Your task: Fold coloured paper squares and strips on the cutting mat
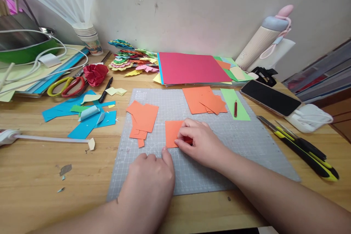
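A square of orange paper [171, 131] lies on the grey cutting mat [219, 168]. My right hand [201, 142] rests over its right side, with curled fingers and thumb closed on the paper. Darker orange shows under that palm; its shape is mostly hidden. My left hand [150, 177] is folded into a fist below the square, and its thumb tip touches the lower left corner. Orange scraps [146, 117] lie to the left on the mat, and more orange sheets [197, 98] lie behind. A short dark red pencil [235, 108] rests on a green strip [229, 98].
Blue paper scraps [93, 117], scissors [67, 86] and a black pen [106, 89] are at left. A red sheet [192, 68] tops a paper stack behind the mat. A phone [270, 97] and a yellow-black utility knife [304, 153] lie at right.
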A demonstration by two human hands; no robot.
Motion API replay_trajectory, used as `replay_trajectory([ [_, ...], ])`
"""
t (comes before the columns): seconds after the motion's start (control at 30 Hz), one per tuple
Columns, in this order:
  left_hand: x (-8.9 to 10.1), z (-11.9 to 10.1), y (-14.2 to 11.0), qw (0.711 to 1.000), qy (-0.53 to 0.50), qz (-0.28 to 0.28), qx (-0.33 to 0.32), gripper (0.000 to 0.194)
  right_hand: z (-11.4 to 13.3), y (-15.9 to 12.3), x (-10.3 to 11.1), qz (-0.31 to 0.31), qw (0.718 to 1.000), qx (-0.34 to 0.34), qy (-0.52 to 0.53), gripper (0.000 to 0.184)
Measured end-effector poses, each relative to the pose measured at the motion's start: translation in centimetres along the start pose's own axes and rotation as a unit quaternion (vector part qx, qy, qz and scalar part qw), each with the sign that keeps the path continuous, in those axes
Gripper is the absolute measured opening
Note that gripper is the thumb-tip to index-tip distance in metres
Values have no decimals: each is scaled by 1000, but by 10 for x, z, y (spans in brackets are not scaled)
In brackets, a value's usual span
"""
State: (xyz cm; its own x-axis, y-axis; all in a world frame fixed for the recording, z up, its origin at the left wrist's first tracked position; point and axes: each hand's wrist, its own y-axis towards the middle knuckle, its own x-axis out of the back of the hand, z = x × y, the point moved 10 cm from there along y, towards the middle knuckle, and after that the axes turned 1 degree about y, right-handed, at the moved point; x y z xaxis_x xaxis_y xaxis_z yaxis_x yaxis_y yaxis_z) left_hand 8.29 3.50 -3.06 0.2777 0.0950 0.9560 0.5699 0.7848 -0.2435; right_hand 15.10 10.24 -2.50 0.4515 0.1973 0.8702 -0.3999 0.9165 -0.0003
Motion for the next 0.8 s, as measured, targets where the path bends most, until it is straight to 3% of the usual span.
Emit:
replay_trajectory([
  [0.17, 16, 12, 3, 997, -20, -63, 33, 19, 1, 0, 1, -2, 1000, 2, -7, 18],
  [0.3, 22, 14, 1, 993, -29, -109, 37, 21, 0, 1, 0, -1, 1000, 4, -9, 19],
  [0.4, 13, 7, 1, 996, -14, -92, 10, 34, 0, 0, 2, -2, 1000, 9, -7, 16],
  [0.5, 4, 2, 3, 998, 5, -54, -14, 45, 7, -7, 17, -56, 998, 17, -23, 8],
  [0.6, -1, 0, 5, 999, 11, -21, -25, 45, 31, -24, 26, -88, 991, 67, -71, 24],
  [0.67, -1, 0, 6, 1000, 7, -9, -28, 41, 45, -34, 16, -46, 992, 93, -78, 36],
  [0.8, 1, 0, 7, 1000, 0, -4, -27, 40, 49, -43, -11, 55, 988, 76, -120, 48],
])
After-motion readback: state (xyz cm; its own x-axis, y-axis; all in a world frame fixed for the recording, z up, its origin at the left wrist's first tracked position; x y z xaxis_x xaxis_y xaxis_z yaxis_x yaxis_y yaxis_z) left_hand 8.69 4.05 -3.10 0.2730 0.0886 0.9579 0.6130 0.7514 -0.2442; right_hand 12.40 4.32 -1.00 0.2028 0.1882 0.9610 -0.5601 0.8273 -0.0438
